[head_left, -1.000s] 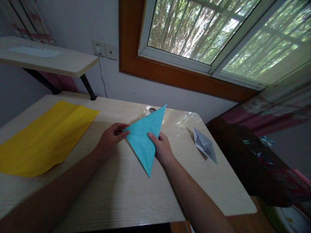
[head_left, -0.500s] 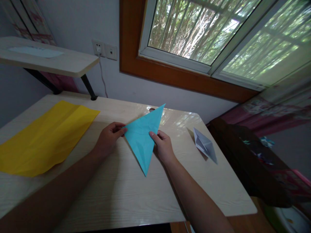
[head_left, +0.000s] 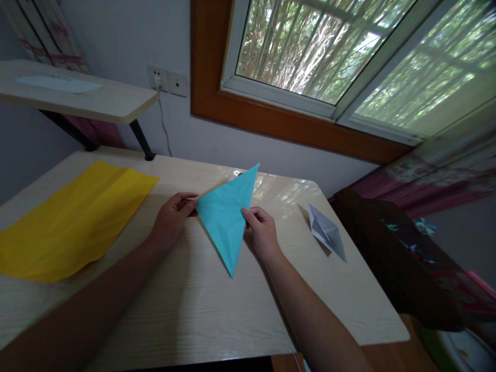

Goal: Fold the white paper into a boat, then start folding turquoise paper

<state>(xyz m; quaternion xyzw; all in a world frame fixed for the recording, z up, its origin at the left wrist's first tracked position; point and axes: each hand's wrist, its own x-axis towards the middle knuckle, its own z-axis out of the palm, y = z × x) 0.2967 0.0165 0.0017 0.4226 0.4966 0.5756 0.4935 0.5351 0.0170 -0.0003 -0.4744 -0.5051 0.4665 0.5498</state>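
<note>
The pale wooden desk (head_left: 201, 315) carries a big yellow sheet (head_left: 73, 219) lying flat off to the left, well apart from the hands, and a small white folded paper (head_left: 327, 231) out to the right. Over the middle of the desk a blue paper triangle (head_left: 227, 217) is held just above the surface, one long point aimed back toward the person and another toward the window. The left hand (head_left: 170, 219) pinches its left corner between thumb and curled fingers, and the right hand (head_left: 263, 232) grips its right edge, thumb on top and fingers tucked behind
</note>
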